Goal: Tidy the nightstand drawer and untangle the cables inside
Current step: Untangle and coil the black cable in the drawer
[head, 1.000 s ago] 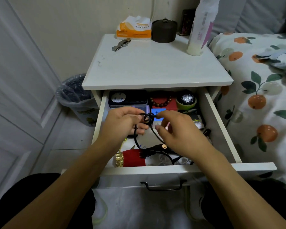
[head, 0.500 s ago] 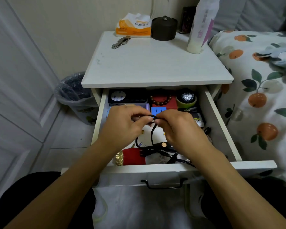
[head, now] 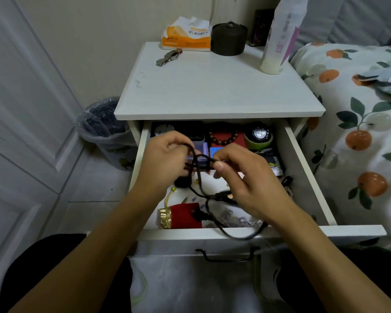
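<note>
The white nightstand drawer (head: 303, 159) stands pulled out below me. Above its middle I hold a black cable (head: 198, 175) with a crossed loop in it. My left hand (head: 165, 159) grips the cable at the loop's left side, and my right hand (head: 246, 179) pinches it at the right between thumb and fingers. The cable's lower part hangs down past a black plug (head: 200, 214) and sags over the drawer's front edge. A red and gold pouch (head: 178, 214) lies at the front left of the drawer.
At the drawer's back sit a dark box with a dial (head: 165, 129), wooden beads on a red box (head: 224, 138), a watch in a green cup (head: 260, 136). A tissue pack (head: 186, 36), dark jar (head: 229, 39), bottle (head: 278, 41) stand on top. Bin (head: 104, 129) left, bed (head: 359, 132) right.
My hands have drawn slightly apart and the loop between them has opened wider. A slack length of cable now droops over the drawer's front edge.
</note>
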`<state>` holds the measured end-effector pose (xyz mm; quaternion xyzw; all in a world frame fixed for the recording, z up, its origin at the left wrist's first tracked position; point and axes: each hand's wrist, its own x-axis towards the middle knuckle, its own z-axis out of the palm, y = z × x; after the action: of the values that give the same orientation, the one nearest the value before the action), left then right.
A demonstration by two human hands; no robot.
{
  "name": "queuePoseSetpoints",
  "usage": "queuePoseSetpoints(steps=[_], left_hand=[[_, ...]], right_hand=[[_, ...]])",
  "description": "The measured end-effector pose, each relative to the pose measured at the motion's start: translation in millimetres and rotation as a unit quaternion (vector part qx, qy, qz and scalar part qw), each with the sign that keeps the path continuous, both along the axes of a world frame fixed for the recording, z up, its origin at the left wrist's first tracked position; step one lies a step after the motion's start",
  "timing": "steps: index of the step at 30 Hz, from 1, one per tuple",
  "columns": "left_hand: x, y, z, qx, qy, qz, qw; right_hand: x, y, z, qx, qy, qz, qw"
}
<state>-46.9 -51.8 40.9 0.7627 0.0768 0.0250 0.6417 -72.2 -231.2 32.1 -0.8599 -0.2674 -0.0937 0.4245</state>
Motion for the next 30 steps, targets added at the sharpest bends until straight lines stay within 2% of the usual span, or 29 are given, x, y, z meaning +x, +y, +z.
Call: queuePoseSetpoints(steps=[1, 3, 4, 5, 6, 8, 10, 13, 15, 17, 20, 26, 28, 30], left_hand=[[3, 1, 1, -0.083, 0.059, 0.034, 0.994], [10, 6, 4, -0.246, 0.135, 0.073, 0.957], [12, 9, 5, -0.297, 0.149, 0.07, 0.94], [15, 13, 3, -0.307, 0.15, 0.05, 0.939], [17, 17, 2, -0.267, 0.137, 0.012, 0.954], [15, 23, 2, -0.076, 0.073, -0.1, 0.989], [8, 23, 2, 0.07, 0.04, -0.209, 0.975], [-2, 17, 1, 0.149, 0.043, -0.298, 0.942], [-4, 17, 0, 0.185, 0.016, -0.285, 0.941], [-4, 19, 0, 0.196, -0.026, -0.226, 0.954], [-7, 14, 1, 0.117, -0.017, -0.17, 0.978], [-2, 8, 1, 0.025, 0.012, -0.07, 0.997], [2, 13, 1, 0.07, 0.018, -0.098, 0.992], [2, 18, 2, 0.164, -0.024, -0.166, 0.972]], right_hand=[[0, -1, 0, 0.029, 0.049, 0.006, 0.998], [-1, -1, 1, 0.116, 0.164, 0.022, 0.979], [-1, -1, 2, 0.163, 0.213, 0.021, 0.963], [1, -2, 2, 0.192, 0.239, 0.012, 0.952], [2, -3, 2, 0.195, 0.244, -0.005, 0.95], [4, -6, 1, 0.136, 0.203, -0.039, 0.969], [4, -7, -1, 0.076, 0.153, -0.059, 0.983], [6, -10, 0, 0.022, 0.107, -0.071, 0.992], [6, -11, 2, -0.002, 0.099, -0.063, 0.993], [3, -8, 4, 0.013, 0.111, -0.058, 0.992], [1, -3, 8, 0.043, 0.125, -0.071, 0.989], [8, -6, 10, 0.103, 0.177, -0.089, 0.975], [7, -6, 7, 0.1, 0.176, -0.098, 0.974], [7, -8, 5, 0.1, 0.171, -0.103, 0.975]])
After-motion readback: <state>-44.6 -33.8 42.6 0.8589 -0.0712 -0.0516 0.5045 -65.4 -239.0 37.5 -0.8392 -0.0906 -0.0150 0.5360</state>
